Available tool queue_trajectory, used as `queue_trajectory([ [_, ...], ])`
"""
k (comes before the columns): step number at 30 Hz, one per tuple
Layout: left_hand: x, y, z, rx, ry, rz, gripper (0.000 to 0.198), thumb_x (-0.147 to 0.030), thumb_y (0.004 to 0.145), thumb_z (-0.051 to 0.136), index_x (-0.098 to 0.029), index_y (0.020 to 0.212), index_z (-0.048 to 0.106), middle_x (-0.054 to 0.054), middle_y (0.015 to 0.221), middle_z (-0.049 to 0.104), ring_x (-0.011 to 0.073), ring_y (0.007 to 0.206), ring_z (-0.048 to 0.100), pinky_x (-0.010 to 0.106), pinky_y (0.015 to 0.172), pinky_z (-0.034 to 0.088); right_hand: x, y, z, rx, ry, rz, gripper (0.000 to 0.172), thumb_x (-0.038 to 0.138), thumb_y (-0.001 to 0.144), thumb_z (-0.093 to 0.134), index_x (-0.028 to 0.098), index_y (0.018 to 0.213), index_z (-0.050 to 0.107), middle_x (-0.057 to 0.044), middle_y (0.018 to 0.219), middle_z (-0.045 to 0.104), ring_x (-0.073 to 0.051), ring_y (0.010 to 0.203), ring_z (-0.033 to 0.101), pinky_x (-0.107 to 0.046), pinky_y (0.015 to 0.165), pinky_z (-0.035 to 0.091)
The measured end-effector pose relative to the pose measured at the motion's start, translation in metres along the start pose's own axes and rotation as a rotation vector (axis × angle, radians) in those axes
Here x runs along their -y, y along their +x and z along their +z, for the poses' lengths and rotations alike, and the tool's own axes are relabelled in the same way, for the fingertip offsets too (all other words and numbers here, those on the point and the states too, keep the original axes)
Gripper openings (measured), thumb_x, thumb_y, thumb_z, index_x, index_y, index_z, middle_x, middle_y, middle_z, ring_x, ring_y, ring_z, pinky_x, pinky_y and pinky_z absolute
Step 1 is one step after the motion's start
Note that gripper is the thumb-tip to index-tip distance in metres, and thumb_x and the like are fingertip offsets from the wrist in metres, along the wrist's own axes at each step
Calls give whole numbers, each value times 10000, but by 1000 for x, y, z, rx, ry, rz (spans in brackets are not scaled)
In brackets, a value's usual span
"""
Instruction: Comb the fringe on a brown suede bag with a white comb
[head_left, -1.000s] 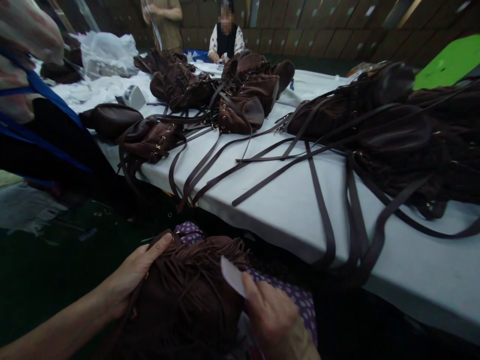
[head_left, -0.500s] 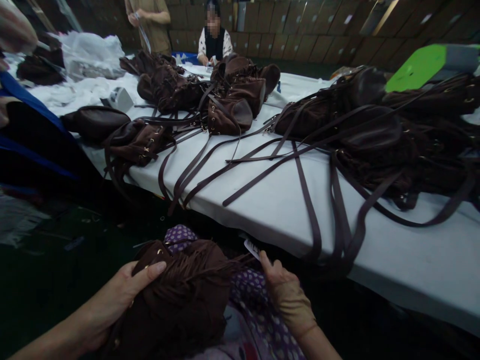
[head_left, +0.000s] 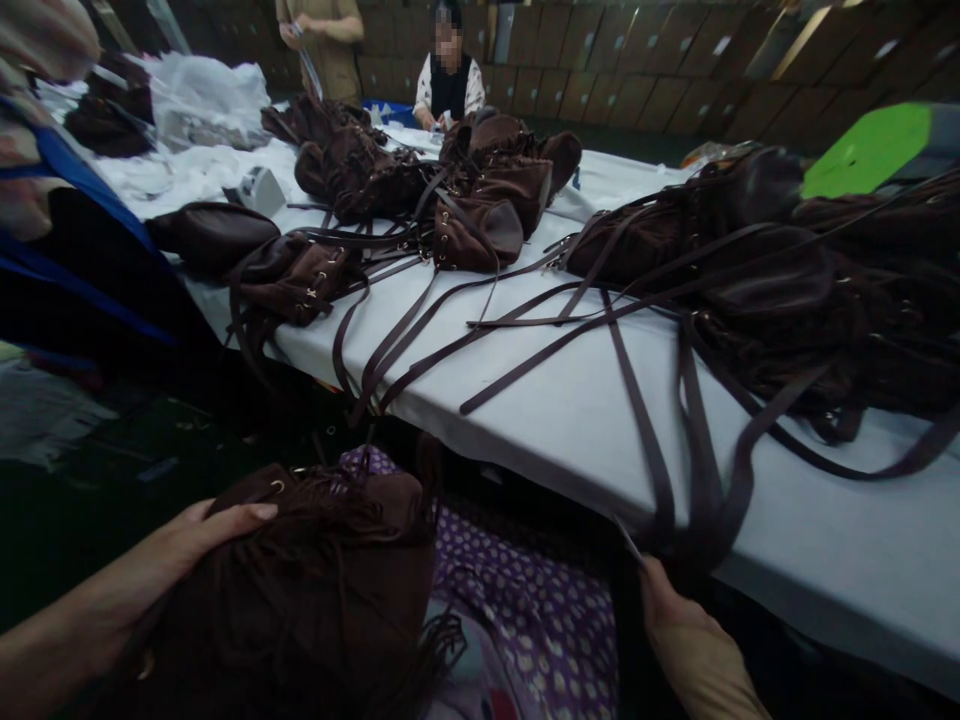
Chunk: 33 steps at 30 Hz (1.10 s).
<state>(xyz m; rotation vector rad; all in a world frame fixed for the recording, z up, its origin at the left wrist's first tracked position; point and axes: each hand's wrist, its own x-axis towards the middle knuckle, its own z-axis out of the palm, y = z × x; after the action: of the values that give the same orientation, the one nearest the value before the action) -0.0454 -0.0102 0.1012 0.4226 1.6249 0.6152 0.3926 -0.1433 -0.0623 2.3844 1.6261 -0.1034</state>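
Note:
A dark brown fringed bag [head_left: 315, 590] with metal eyelets lies over my lap, on purple patterned cloth [head_left: 525, 600]. My left hand [head_left: 187, 550] grips its upper left side, thumb on top near an eyelet. Out to the right, apart from the bag, my right hand [head_left: 679, 625] is closed on a thin pale tag [head_left: 628, 538], seen nearly edge-on beside the table's front edge. A tan covering wraps this hand and wrist; most of its fingers are hidden.
Brown drawstring bags [head_left: 480, 225] lie in heaps on the white table [head_left: 540, 430], their straps [head_left: 637, 400] hanging over the front edge. A green panel [head_left: 866, 150] stands at right. A person in blue and black [head_left: 97, 250] is close at left; two more people are behind the table.
My right hand has moved right, away from the bag, taking the tag with it. The bag and my left hand have shifted left in view, and the fringe hangs differently.

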Motion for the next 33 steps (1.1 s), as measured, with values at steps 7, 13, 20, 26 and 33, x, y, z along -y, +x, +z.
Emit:
queue_trajectory([
  [7,-2,-12,19,97,-15,-70,391,-296,680,808,-185,1000,612,99,866,756,329,831,725,430,732,607,134,-50,-95,-522,392,-800,387,168,930,397,126,1303,488,-64,795,685,-157,661,656,-254,609,509],
  [13,-1,-25,20,113,0,-61,447,-318,609,835,-177,989,647,100,840,761,341,805,726,405,694,611,143,-21,-65,-261,-25,-548,441,-12,782,505,185,1173,553,1,649,602,-129,468,594,-211,399,347],
  [20,18,6,9,131,41,-141,434,-332,637,802,-190,1019,653,121,874,759,319,836,726,387,752,594,97,-13,-36,-482,-73,-478,397,68,867,490,181,1247,491,7,679,550,-141,553,543,-270,513,349],
  [26,33,69,-15,203,580,194,484,-412,627,777,-148,1014,655,131,925,737,333,906,700,375,798,561,111,-12,-102,-707,-75,-623,419,112,909,455,214,1315,439,0,675,504,-155,576,439,-318,577,266],
  [33,17,88,12,755,878,832,785,-125,712,595,-212,1449,339,117,1538,307,269,1415,269,446,1157,188,155,13,-134,-784,-75,-708,405,136,903,489,245,1292,466,19,640,483,-141,555,410,-318,558,228],
])
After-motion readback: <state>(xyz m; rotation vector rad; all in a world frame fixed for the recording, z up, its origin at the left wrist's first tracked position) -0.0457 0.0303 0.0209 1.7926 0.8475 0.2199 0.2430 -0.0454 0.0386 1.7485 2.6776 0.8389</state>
